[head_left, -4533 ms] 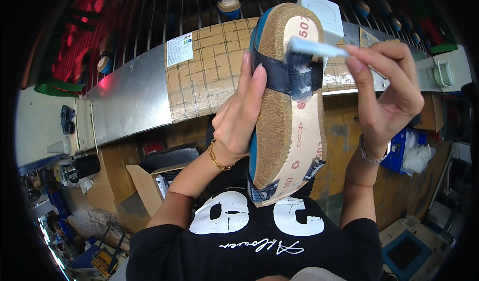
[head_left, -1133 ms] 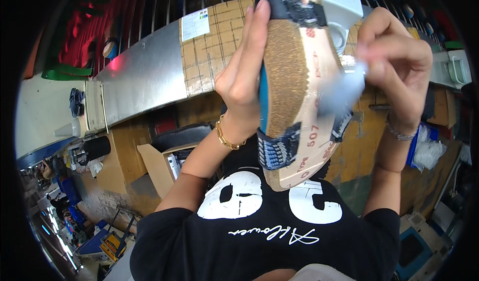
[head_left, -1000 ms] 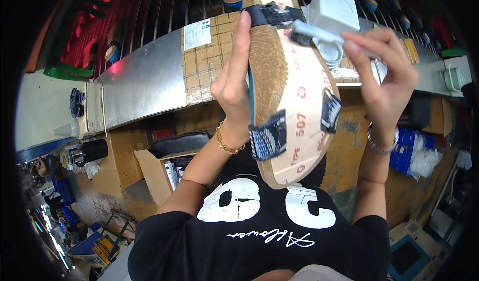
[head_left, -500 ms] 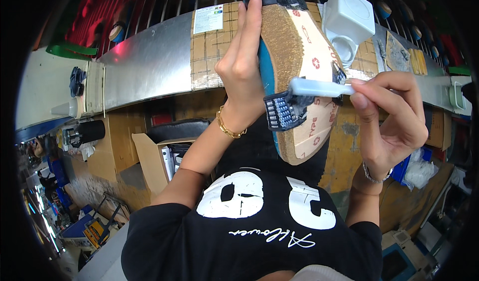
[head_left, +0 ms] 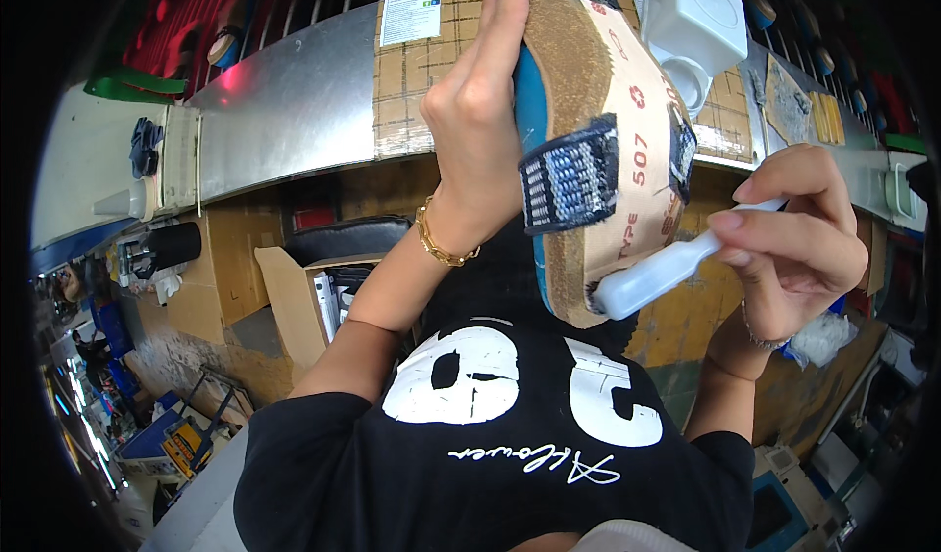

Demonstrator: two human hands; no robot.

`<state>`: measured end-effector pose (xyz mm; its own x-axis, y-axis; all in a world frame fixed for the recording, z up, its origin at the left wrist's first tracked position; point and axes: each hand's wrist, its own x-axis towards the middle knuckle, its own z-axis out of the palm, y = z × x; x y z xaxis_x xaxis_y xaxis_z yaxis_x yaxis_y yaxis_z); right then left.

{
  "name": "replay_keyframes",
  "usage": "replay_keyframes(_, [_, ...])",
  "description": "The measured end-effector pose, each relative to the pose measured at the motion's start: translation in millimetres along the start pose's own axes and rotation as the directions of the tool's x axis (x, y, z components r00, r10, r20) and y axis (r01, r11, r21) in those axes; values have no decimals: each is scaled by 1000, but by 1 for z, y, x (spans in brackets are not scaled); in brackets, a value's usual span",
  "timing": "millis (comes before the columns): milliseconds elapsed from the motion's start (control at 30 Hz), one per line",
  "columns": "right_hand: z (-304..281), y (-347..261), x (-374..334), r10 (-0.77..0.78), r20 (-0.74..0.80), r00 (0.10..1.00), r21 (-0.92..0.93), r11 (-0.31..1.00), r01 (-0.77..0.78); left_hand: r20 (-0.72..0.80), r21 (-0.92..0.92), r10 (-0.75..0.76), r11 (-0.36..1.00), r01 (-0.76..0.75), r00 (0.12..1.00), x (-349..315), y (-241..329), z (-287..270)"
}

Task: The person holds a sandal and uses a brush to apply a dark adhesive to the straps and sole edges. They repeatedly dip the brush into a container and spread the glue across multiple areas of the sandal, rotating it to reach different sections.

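— Two hands up in front of me, both full. My left hand (head_left: 480,125) is wrapped around the far-left edge of the sandal sole (head_left: 588,150), fingers running up its side, holding it on end in the air above the bench (head_left: 284,121).

— Which way does the sole run?

— Its long axis goes from far at the top to near at the bottom, tilting slightly right. The near tip is the part that matters: the white brush (head_left: 652,277) sits against it from the right.

— And the other hand?

— My right hand (head_left: 794,233) pinches the brush handle, fingers closed on it, lying right of the sole and just below its middle. The right one is nearer that tip.

— How does the sole look?

— Cork-brown face, tan printed liner, blue rim, with two dark woven strap ends (head_left: 570,172) folded across it. A white plastic container (head_left: 691,23) stands far right behind.
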<state>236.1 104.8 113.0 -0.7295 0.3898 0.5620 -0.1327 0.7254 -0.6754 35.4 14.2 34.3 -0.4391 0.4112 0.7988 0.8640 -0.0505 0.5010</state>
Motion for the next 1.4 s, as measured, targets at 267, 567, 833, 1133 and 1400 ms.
replay_keyframes(267, [28,-13,-19,-193,-209,959,-489,870,68,76,34,-124,992,122,989,-8,-12,-1])
replay_keyframes(567, [28,-8,-14,-92,-95,991,-234,970,68,229,-208,-206,945,254,951,-23,-35,8])
replay_keyframes(833, [19,3,-14,-72,35,997,-146,986,76,264,-432,-372,779,454,890,-34,-41,14])
replay_keyframes(1133, [18,24,-14,-24,-42,999,53,998,26,345,-456,-377,733,505,860,-43,-45,13])
replay_keyframes(1400, [14,36,-16,20,-71,997,208,978,-5,383,-462,-350,729,505,855,-46,-55,15])
